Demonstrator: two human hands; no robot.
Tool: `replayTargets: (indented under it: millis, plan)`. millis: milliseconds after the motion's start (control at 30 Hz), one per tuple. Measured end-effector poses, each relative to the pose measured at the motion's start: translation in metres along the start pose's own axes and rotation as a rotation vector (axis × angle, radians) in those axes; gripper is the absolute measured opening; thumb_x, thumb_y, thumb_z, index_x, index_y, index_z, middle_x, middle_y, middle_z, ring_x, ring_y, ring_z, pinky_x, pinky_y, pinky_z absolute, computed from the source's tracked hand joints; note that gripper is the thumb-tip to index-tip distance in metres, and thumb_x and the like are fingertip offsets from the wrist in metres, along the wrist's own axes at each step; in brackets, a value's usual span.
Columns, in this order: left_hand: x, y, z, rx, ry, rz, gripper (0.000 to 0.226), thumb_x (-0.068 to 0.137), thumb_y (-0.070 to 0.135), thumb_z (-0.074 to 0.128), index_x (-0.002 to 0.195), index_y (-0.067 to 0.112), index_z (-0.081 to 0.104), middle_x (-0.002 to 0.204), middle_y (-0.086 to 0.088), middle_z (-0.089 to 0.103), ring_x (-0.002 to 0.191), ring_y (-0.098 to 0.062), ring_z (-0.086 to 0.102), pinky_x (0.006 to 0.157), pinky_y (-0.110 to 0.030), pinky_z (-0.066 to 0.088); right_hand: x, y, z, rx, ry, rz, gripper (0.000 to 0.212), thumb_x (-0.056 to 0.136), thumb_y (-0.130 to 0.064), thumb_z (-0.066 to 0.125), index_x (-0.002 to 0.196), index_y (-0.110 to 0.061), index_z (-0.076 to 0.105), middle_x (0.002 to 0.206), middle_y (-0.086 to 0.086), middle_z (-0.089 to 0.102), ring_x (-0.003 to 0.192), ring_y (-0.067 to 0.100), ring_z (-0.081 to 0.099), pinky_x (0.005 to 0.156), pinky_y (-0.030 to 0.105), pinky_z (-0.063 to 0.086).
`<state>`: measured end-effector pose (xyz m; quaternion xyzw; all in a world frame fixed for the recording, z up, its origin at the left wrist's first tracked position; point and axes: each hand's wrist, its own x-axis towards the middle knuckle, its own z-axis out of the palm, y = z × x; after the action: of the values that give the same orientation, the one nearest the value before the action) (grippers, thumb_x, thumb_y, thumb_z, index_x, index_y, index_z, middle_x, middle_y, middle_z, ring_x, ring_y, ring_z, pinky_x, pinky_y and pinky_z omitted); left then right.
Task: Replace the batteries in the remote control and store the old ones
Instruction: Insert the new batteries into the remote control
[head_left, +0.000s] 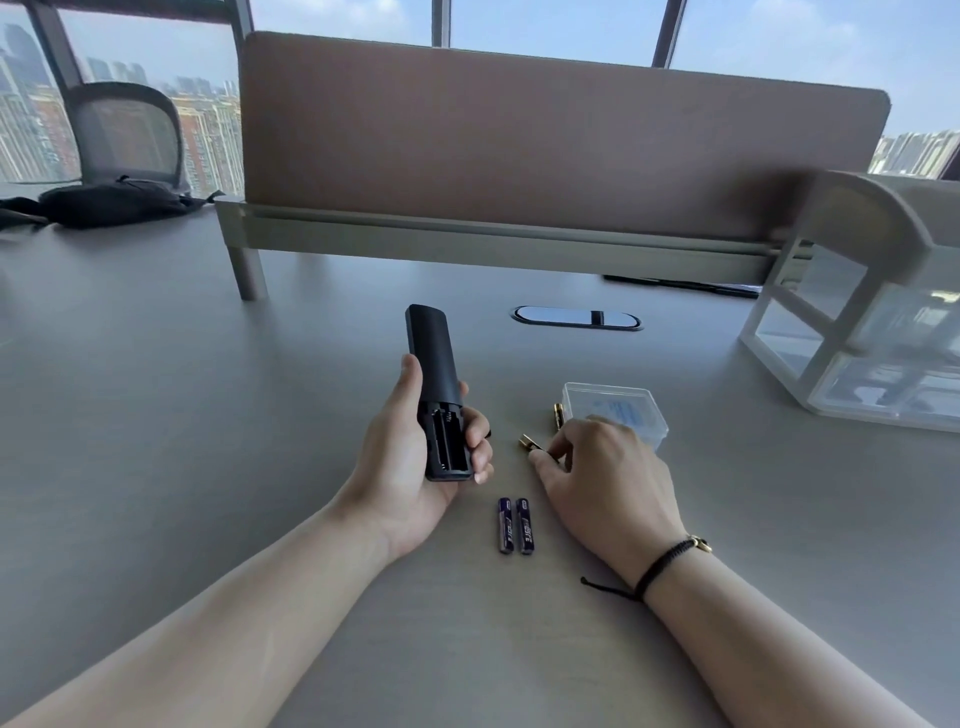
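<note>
Our two bare forearms come in from the bottom edge, nearest the lens, the right wrist wearing a black cord bracelet (667, 564) with a small gold bead.

Our left hand (415, 467) grips the black remote control (435, 384) around its lower half, thumb along the left side and fingers curled over the right edge. We hold it back side up, above the desk (156, 415). The battery compartment (445, 439) at the near end lies uncovered, and both slots show bare, with no cells in them.

Our right hand (608, 478) rests low on the desk, knuckles up, fingers curled down. Its thumb and forefinger pinch a gold-ended battery (530, 443) lying on the desk, of which only the far tip shows past the fingertips. A second gold-ended battery (558, 415) lies just beyond, touching or nearly touching the left wall of a small clear plastic box (613, 402); we cannot tell which. The box sits right behind our knuckles, its near corner hidden by the hand.

Between our wrists two purple AAA batteries (514, 525) lie side by side on the desk, touching, parallel, pointing away from us.

Farther out, an oval cable grommet (576, 318) is set in the desk. A clear drawer organizer (857, 332) with a white frame stands at the right. A brown divider panel (545, 140) crosses the back, and a black bag (104, 205) and a mesh office chair (130, 130) are at far left before the windows.
</note>
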<state>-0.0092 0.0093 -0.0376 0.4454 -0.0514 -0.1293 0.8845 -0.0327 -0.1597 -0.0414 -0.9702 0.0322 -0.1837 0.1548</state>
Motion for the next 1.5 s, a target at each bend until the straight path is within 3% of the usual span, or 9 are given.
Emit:
replayTargets:
  millis: [200, 367, 600, 700, 833, 967, 1067, 1200, 1500]
  plan:
    - [-0.001, 0.001, 0.001, 0.016, -0.005, -0.003, 0.051, 0.095, 0.064, 0.035, 0.095, 0.014, 0.046, 0.061, -0.011, 0.043, 0.05, -0.024, 0.04, 0.05, -0.032, 0.034, -0.001, 0.002, -0.003, 0.14, 0.038, -0.08, 0.023, 0.093, -0.042, 0.057, 0.085, -0.021, 0.063, 0.089, -0.006, 0.062, 0.077, 0.019, 0.059, 0.065, 0.036, 0.052]
    - [-0.004, 0.002, 0.002, 0.036, 0.007, -0.008, 0.052, 0.095, 0.063, 0.036, 0.096, 0.013, 0.048, 0.063, -0.01, 0.045, 0.05, -0.025, 0.042, 0.053, -0.033, 0.034, -0.005, -0.004, -0.011, 0.544, 0.135, -0.164, 0.006, 0.091, -0.021, 0.066, 0.085, -0.021, 0.064, 0.061, -0.01, 0.061, 0.055, 0.009, 0.057, 0.055, 0.026, 0.047]
    - [-0.006, 0.001, 0.004, 0.067, -0.045, 0.018, 0.051, 0.097, 0.059, 0.034, 0.098, 0.011, 0.051, 0.064, -0.013, 0.047, 0.051, -0.025, 0.043, 0.055, -0.034, 0.034, -0.015, -0.013, -0.014, 0.589, 0.052, -0.36, 0.037, 0.098, -0.014, 0.043, 0.132, -0.018, 0.055, 0.074, -0.024, 0.05, 0.074, -0.007, 0.051, 0.069, 0.007, 0.036]
    - [-0.007, 0.002, 0.004, 0.088, -0.056, 0.02, 0.051, 0.098, 0.058, 0.033, 0.098, 0.011, 0.052, 0.063, -0.014, 0.048, 0.051, -0.026, 0.043, 0.054, -0.034, 0.035, -0.016, -0.014, -0.016, 0.58, 0.044, -0.391, 0.031, 0.097, -0.006, 0.044, 0.122, -0.015, 0.06, 0.072, -0.024, 0.05, 0.074, -0.011, 0.051, 0.067, 0.007, 0.036]
    - [-0.008, 0.003, 0.005, 0.103, -0.068, 0.009, 0.051, 0.097, 0.059, 0.034, 0.099, 0.012, 0.051, 0.062, -0.013, 0.048, 0.053, -0.026, 0.043, 0.055, -0.034, 0.035, -0.019, -0.016, -0.015, 0.675, 0.043, -0.386, 0.02, 0.095, -0.006, 0.052, 0.11, -0.02, 0.053, 0.071, -0.005, 0.062, 0.067, 0.014, 0.06, 0.065, 0.034, 0.049]
    - [-0.009, 0.003, 0.007, 0.095, -0.08, 0.002, 0.051, 0.098, 0.057, 0.034, 0.1, 0.009, 0.051, 0.061, -0.01, 0.051, 0.051, -0.023, 0.046, 0.054, -0.033, 0.036, -0.022, -0.022, -0.02, 0.807, 0.095, -0.36, 0.015, 0.092, -0.012, 0.061, 0.1, -0.019, 0.052, 0.069, -0.02, 0.066, 0.062, 0.019, 0.064, 0.063, 0.035, 0.05]
    - [-0.01, 0.002, 0.008, 0.111, -0.089, -0.016, 0.052, 0.098, 0.058, 0.034, 0.097, 0.009, 0.053, 0.066, -0.006, 0.054, 0.051, -0.022, 0.05, 0.052, -0.032, 0.039, -0.025, -0.028, -0.024, 1.024, 0.05, -0.279, 0.014, 0.09, -0.009, 0.064, 0.094, -0.018, 0.053, 0.066, -0.006, 0.07, 0.061, 0.027, 0.067, 0.062, 0.047, 0.054]
    - [-0.012, 0.001, 0.01, 0.147, -0.108, -0.033, 0.052, 0.097, 0.06, 0.033, 0.093, 0.012, 0.052, 0.065, -0.005, 0.052, 0.048, -0.023, 0.049, 0.05, -0.029, 0.041, -0.027, -0.034, -0.024, 1.29, -0.042, -0.158, 0.018, 0.086, 0.006, 0.067, 0.083, -0.006, 0.055, 0.067, 0.02, 0.069, 0.055, 0.029, 0.065, 0.057, 0.037, 0.057]
    - [-0.012, -0.002, 0.012, 0.208, -0.127, -0.02, 0.054, 0.096, 0.063, 0.029, 0.09, 0.014, 0.052, 0.064, -0.004, 0.048, 0.045, -0.021, 0.045, 0.047, -0.029, 0.033, -0.032, -0.041, -0.021, 1.302, -0.032, -0.087, 0.02, 0.076, 0.006, 0.078, 0.075, -0.009, 0.064, 0.068, 0.013, 0.073, 0.054, 0.026, 0.067, 0.053, 0.041, 0.059]
